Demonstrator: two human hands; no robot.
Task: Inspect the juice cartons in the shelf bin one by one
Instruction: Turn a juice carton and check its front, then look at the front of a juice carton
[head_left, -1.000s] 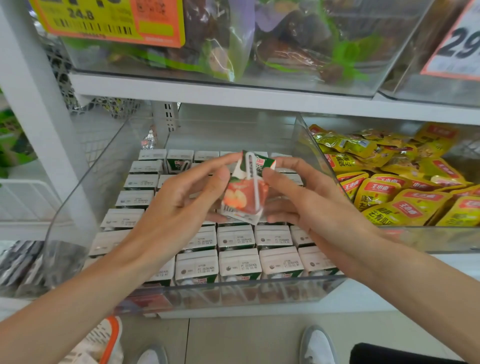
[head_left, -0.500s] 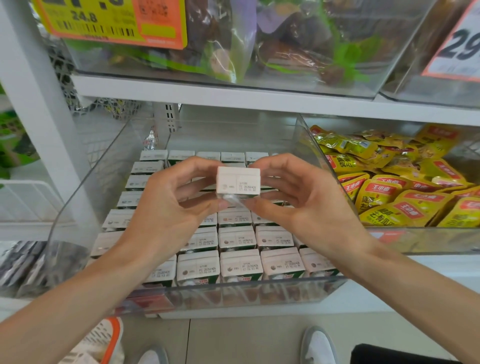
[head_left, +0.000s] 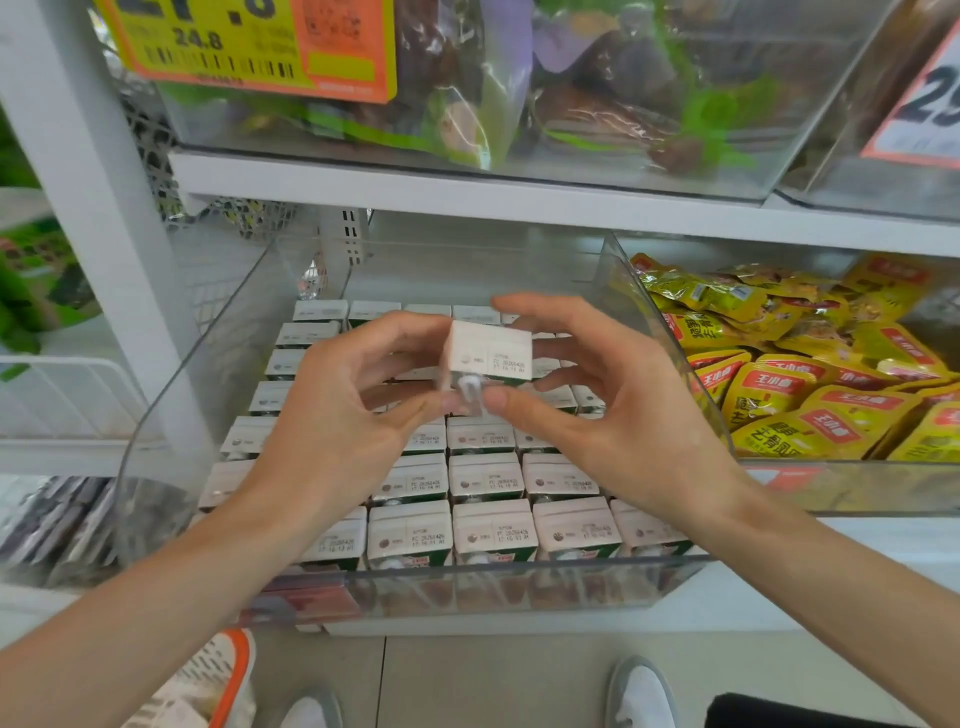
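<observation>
Holding small white boxy cardboard juice carton (head_left: 491, 345) above clear plastic shelf bin (head_left: 171, 431), date-stamped top facing me. My left hand (head_left: 337, 421) and right hand (head_left: 602, 415) both pinch it, fingers (head_left: 405, 332) curled round edges, thumbs (head_left: 514, 408) at wrapped straw (head_left: 470, 389). Below: matte flat-topped cartons (head_left: 491, 530) in tight rows. Crinkly yellow foil pouches (head_left: 810, 410) next bin over.

White metal shelving (head_left: 519, 208) stands over a pale tiled floor (head_left: 493, 686).

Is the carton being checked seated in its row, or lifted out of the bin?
Lifted out: left hand and right hand pinch the juice carton above the other cartons packed in the clear bin.
</observation>
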